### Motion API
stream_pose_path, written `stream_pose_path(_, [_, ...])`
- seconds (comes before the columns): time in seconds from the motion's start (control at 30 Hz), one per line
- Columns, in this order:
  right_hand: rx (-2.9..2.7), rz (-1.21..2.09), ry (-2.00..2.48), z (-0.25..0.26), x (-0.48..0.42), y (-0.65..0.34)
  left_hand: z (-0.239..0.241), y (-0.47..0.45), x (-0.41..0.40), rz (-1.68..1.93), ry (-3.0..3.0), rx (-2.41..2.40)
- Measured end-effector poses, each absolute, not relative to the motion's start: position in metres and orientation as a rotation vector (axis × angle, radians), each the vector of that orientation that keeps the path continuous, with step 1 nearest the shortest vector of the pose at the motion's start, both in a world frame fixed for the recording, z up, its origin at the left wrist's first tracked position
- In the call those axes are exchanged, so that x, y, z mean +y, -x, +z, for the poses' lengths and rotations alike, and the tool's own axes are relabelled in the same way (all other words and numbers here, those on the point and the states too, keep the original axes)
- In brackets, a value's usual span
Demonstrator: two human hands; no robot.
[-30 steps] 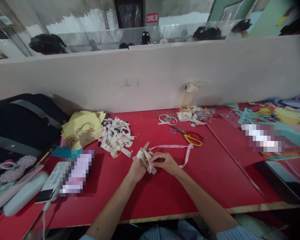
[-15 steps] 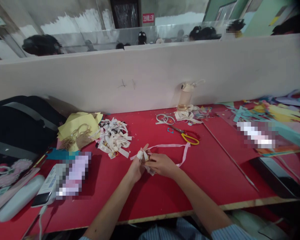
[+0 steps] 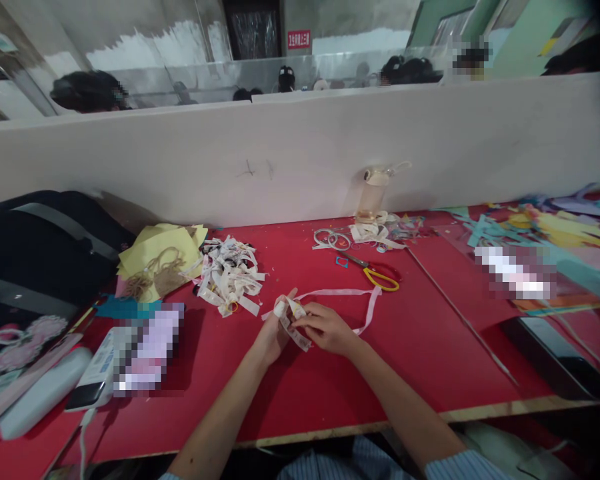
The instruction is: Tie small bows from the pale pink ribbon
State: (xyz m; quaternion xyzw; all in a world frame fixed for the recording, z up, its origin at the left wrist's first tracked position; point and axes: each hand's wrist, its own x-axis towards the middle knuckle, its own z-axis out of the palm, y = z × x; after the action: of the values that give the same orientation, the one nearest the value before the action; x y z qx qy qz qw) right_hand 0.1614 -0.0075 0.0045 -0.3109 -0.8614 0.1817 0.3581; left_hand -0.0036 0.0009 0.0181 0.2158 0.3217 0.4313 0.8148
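Observation:
My left hand [image 3: 271, 335] is closed on a white printed ribbon [image 3: 296, 333], which is gathered into a loop or bow at the fingers. Close on its right, my right hand [image 3: 327, 328] pinches part of the same ribbon between thumb and fingers. One printed tail hangs down between the two hands. A pink ribbon [image 3: 371, 307] runs from behind the hands to the right and bends down on the red table. Beyond them lie scissors with red and yellow handles [image 3: 381, 279]. A pile of similar white ribbon pieces [image 3: 230, 275] sits to the left.
A water bottle [image 3: 373, 193] stands by the white partition [image 3: 180, 160]. A thin stick [image 3: 460, 313] lies to the right, near a dark box [image 3: 545, 353]. Yellow paper sheets [image 3: 155, 243], a power bank [image 3: 95, 373] and a dark bag [image 3: 45, 253] fill the left.
The white ribbon's printed tail now hangs more open between my hands. My right fingers have shifted slightly and loosened from their tighter bunch. The table items have not moved.

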Motion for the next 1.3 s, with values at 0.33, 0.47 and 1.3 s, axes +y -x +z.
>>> stream_pose_path(0.33, [-1.510, 1.558, 0.761, 0.006, -0.011, -0.155, 0.021, 0.004, -0.001, 0.885, -0.498, 0.611])
stream_pose_path(0.47, [-1.126, 1.925, 0.744, 0.006, -0.009, -0.157, 0.021, 0.005, 0.001, 0.902, -0.453, 0.582])
stream_pose_path(1.3, [-2.244, 0.194, 1.058, 0.013, -0.014, -0.152, 0.013, 0.010, 0.007, 1.016, -0.313, 0.499])
